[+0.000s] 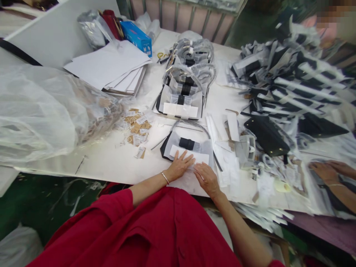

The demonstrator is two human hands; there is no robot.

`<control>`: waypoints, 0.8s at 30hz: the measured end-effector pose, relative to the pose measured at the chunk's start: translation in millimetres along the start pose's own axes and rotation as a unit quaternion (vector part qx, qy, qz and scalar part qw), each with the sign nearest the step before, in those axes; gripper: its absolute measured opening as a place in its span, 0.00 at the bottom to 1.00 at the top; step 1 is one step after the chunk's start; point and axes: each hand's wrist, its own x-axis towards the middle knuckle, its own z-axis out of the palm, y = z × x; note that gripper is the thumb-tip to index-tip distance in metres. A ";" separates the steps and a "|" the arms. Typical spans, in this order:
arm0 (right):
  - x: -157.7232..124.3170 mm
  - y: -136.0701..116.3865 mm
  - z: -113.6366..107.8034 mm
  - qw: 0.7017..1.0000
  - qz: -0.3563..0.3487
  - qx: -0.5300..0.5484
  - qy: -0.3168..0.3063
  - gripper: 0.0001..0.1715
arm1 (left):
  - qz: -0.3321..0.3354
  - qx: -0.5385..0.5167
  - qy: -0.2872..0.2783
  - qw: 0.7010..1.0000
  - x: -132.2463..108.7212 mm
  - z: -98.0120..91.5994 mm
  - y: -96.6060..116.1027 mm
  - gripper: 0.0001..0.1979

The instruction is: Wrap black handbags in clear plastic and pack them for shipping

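A black handbag point(166, 148) lies flat on the white table in front of me, its front covered by a pale translucent wrap. Across the wrap are a black band point(187, 144) and a white paper strip point(200, 158). My left hand point(180, 167) rests with spread fingers on the strip's lower left part. At the strip's lower right edge lies my right hand point(206, 178), its fingers extended and close together; their tips touch the bag's near edge. The bag's grey wrapped handle point(191, 123) arches away from me.
Behind stands a row of similar wrapped bags point(183, 98). Cardboard tags point(137, 128) and a large plastic bag point(50, 111) lie left, near stacked white sheets point(108, 65). White strips point(222, 155), a tape dispenser point(246, 150) and piled black bags point(267, 135) are right, beside a co-worker's hands point(328, 172).
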 end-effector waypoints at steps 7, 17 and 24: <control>-72.3 -40.9 37.8 0.991 0.007 -0.004 -0.134 0.25 | 0.016 0.030 -0.019 0.999 0.9 4.0 -5.7 0.30; -52.2 -46.4 49.8 0.962 0.024 -0.071 -0.262 0.19 | 0.012 0.049 -0.016 0.999 2.3 -2.1 -1.9 0.27; -49.2 -44.2 57.8 0.972 0.115 -0.020 -0.206 0.07 | 0.012 0.041 -0.032 0.999 3.6 -6.7 -0.7 0.29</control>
